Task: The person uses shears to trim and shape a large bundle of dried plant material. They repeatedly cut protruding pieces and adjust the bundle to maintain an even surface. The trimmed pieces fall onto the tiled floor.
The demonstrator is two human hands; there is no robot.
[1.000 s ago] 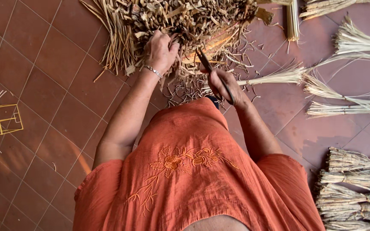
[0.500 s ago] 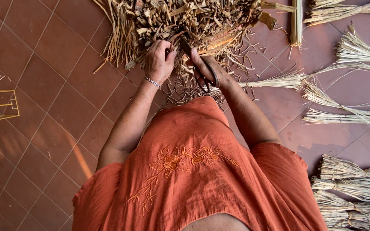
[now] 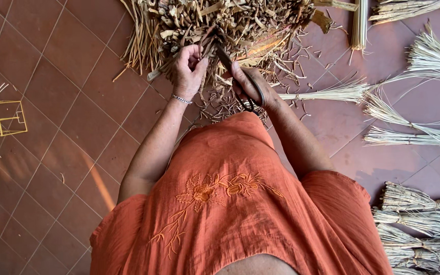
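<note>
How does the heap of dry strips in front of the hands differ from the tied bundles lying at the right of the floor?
The heap of dry strips is a loose brown tangle of short, curled pieces; the tied bundles are pale, straight stalks bound at one spot and fanned out. The heap is one mass under the left hand and the right hand with its scissors; the bundles lie apart, untouched. Both are dry plant fibre on the tiled floor.

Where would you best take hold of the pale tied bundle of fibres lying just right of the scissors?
Grip the pale bundle at its narrow, gathered stem end near the right hand, coming from above. The strands lie tight together there, while the far end fans into loose tips that would likely slip through the fingers. It lies flat on the tiled floor.
</note>
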